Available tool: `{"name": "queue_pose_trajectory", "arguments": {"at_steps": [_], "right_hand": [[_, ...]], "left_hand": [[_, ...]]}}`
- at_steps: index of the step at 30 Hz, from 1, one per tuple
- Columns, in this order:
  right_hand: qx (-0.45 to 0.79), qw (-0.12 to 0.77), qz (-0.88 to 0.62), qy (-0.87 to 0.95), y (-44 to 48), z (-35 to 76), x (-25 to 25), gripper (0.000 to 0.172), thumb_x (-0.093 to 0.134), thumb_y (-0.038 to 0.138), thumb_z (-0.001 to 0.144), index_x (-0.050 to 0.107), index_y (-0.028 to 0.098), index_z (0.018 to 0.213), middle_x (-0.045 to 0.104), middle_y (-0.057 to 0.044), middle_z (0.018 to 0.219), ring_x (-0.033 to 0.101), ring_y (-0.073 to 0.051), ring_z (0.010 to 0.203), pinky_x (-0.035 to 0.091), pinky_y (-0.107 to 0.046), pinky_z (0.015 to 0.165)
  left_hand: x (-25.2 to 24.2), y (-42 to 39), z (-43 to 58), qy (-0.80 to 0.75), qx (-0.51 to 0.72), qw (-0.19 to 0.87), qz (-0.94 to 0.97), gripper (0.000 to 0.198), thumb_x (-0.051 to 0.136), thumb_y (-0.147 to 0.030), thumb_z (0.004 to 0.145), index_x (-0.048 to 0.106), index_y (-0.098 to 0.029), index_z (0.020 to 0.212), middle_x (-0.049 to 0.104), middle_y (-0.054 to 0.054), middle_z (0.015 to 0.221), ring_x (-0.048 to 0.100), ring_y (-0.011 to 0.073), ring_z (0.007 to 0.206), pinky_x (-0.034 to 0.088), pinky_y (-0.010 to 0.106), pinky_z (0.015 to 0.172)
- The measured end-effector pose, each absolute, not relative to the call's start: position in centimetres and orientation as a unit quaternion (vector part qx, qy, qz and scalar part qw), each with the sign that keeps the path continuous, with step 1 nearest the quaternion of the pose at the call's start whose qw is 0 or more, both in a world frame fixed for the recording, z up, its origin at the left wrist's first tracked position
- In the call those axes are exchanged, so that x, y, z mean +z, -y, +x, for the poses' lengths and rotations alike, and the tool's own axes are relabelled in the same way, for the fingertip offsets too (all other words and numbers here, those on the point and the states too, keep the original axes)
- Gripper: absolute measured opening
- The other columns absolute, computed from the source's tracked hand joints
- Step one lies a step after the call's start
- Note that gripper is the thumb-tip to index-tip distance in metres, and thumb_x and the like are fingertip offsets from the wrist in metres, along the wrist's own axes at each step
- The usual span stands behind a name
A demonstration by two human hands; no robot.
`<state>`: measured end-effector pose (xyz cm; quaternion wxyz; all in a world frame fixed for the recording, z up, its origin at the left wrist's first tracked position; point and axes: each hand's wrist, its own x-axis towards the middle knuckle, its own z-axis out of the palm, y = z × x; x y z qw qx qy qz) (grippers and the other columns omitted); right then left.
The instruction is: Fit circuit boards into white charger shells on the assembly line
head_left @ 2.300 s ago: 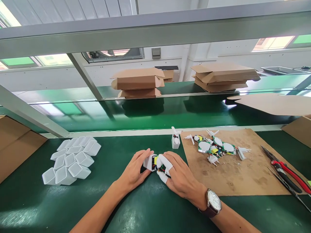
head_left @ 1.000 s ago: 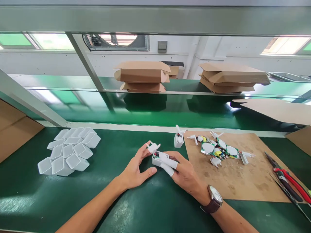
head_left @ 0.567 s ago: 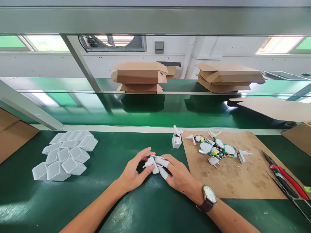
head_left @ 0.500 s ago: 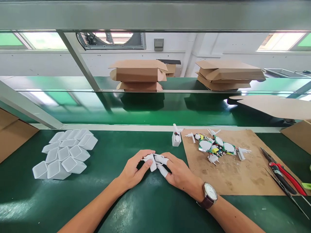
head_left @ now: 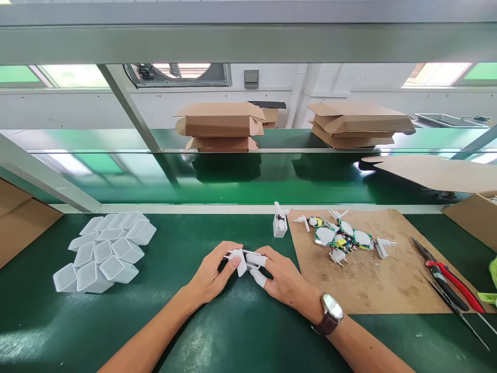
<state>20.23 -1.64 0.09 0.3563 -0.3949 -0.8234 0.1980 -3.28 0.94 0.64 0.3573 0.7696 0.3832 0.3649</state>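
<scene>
My left hand (head_left: pixel 215 272) pinches a white plug piece (head_left: pixel 241 263) by its flat face, with thin prongs pointing left. My right hand (head_left: pixel 285 277), with white finger cots on thumb and fingertips, grips the circuit board (head_left: pixel 253 255) joined to that plug piece from the right; fingers hide most of the board. Beyond my hands stands a small white housing (head_left: pixel 280 226) with a plug piece and parts sticking out of its top. Right of it, several circuit boards (head_left: pixel 341 237) with white plug pieces lie in a cluster on a brown cardboard sheet (head_left: pixel 373 285).
Several white housings (head_left: pixel 103 251) are grouped at the left on the green table (head_left: pixel 174 233). Red-and-black pliers (head_left: pixel 446 277) and tweezers (head_left: pixel 446 298) lie at the right. Cardboard boxes (head_left: pixel 217 122) sit on the far shelf, and a box (head_left: pixel 23 223) stands at the left edge.
The view has tilted up slightly. The plug piece and board have turned a little in my fingers, and more of the board shows between my hands.
</scene>
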Motion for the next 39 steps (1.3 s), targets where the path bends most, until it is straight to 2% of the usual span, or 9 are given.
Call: {"name": "queue_pose_trajectory", "arguments": {"at_steps": [3, 5, 9, 16, 23, 27, 31, 35, 39], "right_hand": [[0.353, 0.424, -0.421, 0.72, 1.4, 19.8, 0.2, 0.024, 0.061, 0.029, 0.095, 0.069, 0.023, 0.117, 0.07, -0.009, 0.112, 0.068, -0.021, 0.093, 0.059, -0.035, 0.081], [0.514, 0.446, -0.425, 0.597, 1.3, 19.4, 0.5, 0.029, 0.063, 0.041, 0.094, 0.07, 0.021, 0.114, 0.071, -0.008, 0.107, 0.069, -0.021, 0.088, 0.061, -0.036, 0.077], [0.706, 0.424, -0.387, 0.414, 1.4, 18.4, 0.9, 0.045, 0.069, 0.057, 0.087, 0.072, 0.017, 0.108, 0.073, -0.007, 0.089, 0.069, -0.02, 0.076, 0.062, -0.042, 0.078], [0.741, 0.416, -0.363, 0.382, 1.6, 18.1, 1.2, 0.047, 0.069, 0.056, 0.087, 0.071, 0.016, 0.112, 0.074, -0.01, 0.095, 0.072, -0.024, 0.086, 0.062, -0.041, 0.076], [0.503, 0.485, -0.433, 0.569, 1.8, 18.0, 0.5, 0.038, 0.062, 0.033, 0.093, 0.062, 0.025, 0.131, 0.072, -0.007, 0.112, 0.071, -0.02, 0.093, 0.061, -0.041, 0.089], [0.238, 0.473, -0.392, 0.752, 2.2, 18.6, 0.6, 0.036, 0.05, 0.016, 0.098, 0.058, 0.023, 0.133, 0.068, -0.01, 0.125, 0.068, -0.021, 0.107, 0.06, -0.038, 0.093], [0.035, 0.439, -0.303, 0.845, 2.4, 19.3, 0.6, 0.042, 0.047, 0.005, 0.093, 0.054, 0.015, 0.134, 0.068, -0.016, 0.125, 0.066, -0.025, 0.113, 0.059, -0.04, 0.094], [-0.018, 0.374, -0.276, 0.885, 2.7, 19.7, 0.2, 0.044, 0.05, 0.005, 0.085, 0.057, 0.013, 0.128, 0.069, -0.017, 0.12, 0.068, -0.025, 0.104, 0.06, -0.039, 0.088], [-0.035, 0.329, -0.277, 0.902, 2.6, 19.9, -0.1, 0.03, 0.057, 0.008, 0.083, 0.064, 0.01, 0.112, 0.07, -0.018, 0.119, 0.068, -0.026, 0.101, 0.06, -0.039, 0.083]], "left_hand": [[0.2, -0.9, -2.9, -0.331, 0.418, 0.339, 0.775, 0.076, 0.068, -0.062, 0.089, 0.04, -0.028, 0.15, 0.066, 0.008, 0.115, 0.071, 0.0228, 0.099, 0.063, 0.037, 0.084], [-0.1, -0.6, -2.4, -0.316, 0.437, 0.277, 0.795, 0.099, 0.08, -0.06, 0.079, 0.027, -0.028, 0.157, 0.063, 0.011, 0.122, 0.07, 0.0264, 0.105, 0.063, 0.042, 0.087], [-0.5, 0.3, -1.5, -0.303, 0.465, 0.139, 0.82, 0.083, 0.072, -0.035, 0.093, 0.022, -0.029, 0.159, 0.066, 0.013, 0.125, 0.071, 0.0247, 0.105, 0.062, 0.044, 0.092], [-0.8, 0.3, -1.2, -0.309, 0.463, 0.092, 0.826, 0.076, 0.067, -0.034, 0.095, 0.024, -0.024, 0.157, 0.071, 0.013, 0.123, 0.074, 0.0224, 0.096, 0.063, 0.04, 0.087], [-1.0, -0.3, -1.7, -0.398, 0.421, 0.056, 0.813, 0.073, 0.067, -0.026, 0.089, 0.032, -0.02, 0.153, 0.068, 0.015, 0.124, 0.067, 0.0318, 0.117, 0.055, 0.052, 0.101], [-1.0, -1.9, -1.9, -0.494, 0.363, 0.162, 0.773, 0.061, 0.07, -0.033, 0.084, 0.048, -0.021, 0.139, 0.067, 0.014, 0.127, 0.065, 0.0338, 0.121, 0.054, 0.051, 0.101], [0.8, -4.9, -0.2, -0.529, 0.332, 0.279, 0.73, 0.074, 0.074, -0.033, 0.078, 0.043, -0.021, 0.143, 0.068, 0.01, 0.127, 0.069, 0.0286, 0.115, 0.053, 0.045, 0.102], [2.0, -7.7, 3.5, -0.496, 0.326, 0.349, 0.725, 0.081, 0.08, -0.025, 0.069, 0.045, -0.021, 0.142, 0.071, 0.006, 0.119, 0.071, 0.0261, 0.107, 0.054, 0.043, 0.101], [0.8, -8.6, 6.3, -0.477, 0.333, 0.365, 0.727, 0.084, 0.079, -0.021, 0.069, 0.043, -0.019, 0.144, 0.071, 0.009, 0.118, 0.072, 0.0241, 0.1, 0.057, 0.044, 0.098]]}}
